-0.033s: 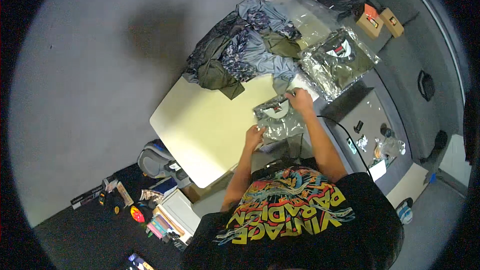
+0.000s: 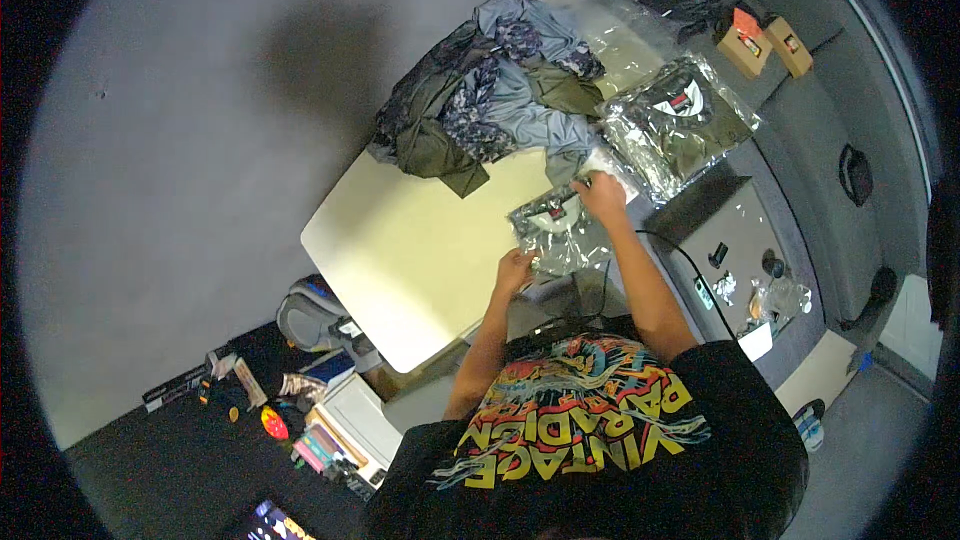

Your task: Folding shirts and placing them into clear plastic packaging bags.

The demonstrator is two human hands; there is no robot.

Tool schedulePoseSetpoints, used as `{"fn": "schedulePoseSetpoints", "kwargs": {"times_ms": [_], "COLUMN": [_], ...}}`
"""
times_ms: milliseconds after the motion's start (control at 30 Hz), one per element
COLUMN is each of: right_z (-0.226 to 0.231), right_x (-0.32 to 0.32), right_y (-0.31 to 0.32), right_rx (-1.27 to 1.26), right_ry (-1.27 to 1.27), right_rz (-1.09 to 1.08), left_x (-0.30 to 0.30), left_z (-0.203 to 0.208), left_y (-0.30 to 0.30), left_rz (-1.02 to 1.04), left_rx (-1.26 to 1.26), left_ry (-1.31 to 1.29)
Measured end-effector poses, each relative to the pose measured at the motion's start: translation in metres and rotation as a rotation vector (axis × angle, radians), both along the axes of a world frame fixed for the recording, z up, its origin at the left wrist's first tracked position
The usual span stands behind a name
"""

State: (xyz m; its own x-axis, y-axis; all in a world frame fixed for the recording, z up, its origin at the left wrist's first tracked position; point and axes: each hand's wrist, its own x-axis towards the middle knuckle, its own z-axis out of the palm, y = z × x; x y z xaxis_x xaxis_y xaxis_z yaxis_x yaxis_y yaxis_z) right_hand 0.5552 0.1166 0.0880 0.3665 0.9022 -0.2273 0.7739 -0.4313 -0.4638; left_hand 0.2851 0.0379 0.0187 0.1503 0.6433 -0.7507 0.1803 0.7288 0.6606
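Observation:
A clear plastic bag [image 2: 558,245] with a folded grey garment inside is held at the near edge of the cream table [image 2: 390,260]. Through the film a white half-round neck area shows. My left hand [image 2: 515,270] pinches the bag's near left corner, fingers closed. At its far right corner, my right hand [image 2: 601,198] has its fingers closed on the film. Beyond it lies a heap of loose grey, olive and dark patterned clothes [image 2: 490,105]. To the right rests a larger bagged olive garment [image 2: 685,125], next to a flat clear plastic sheet [image 2: 615,30].
A grey box-like surface [image 2: 740,225] at the right carries small items, a cable and a clear bottle [image 2: 795,297]. Two small cardboard boxes [image 2: 745,45] sit on the dark sofa. A grey chair [image 2: 310,320] stands by the table's left corner. Boxes and small goods crowd the lower left floor.
The bag's upper part has tilted slightly, so less of the white neck area shows. Both hands keep their hold on it, with the left a little further right.

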Motion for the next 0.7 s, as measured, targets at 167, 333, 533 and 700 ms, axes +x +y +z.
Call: {"fn": "schedulePoseSetpoints", "kwargs": {"times_ms": [167, 333, 533, 700], "right_z": [0.017, -0.002, -0.042, -0.048], "right_x": [0.001, -0.026, -0.009, 0.004], "right_y": [-0.001, -0.036, -0.038, -0.042], "right_rx": [0.202, 0.193, -0.146, -0.105], "right_ry": [-0.105, -0.026, -0.097, -0.165], "right_rz": [0.073, 0.173, 0.163, 0.164], "left_x": [0.038, 0.074, 0.174, 0.155], "left_z": [0.024, 0.060, 0.052, 0.062], "left_y": [0.031, 0.132, 0.197, 0.253], "left_rz": [-0.518, -0.320, -0.721, -0.612], "left_rx": [0.529, 0.715, 0.813, 0.772], "left_ry": [0.713, 0.620, 0.714, 0.845]}}
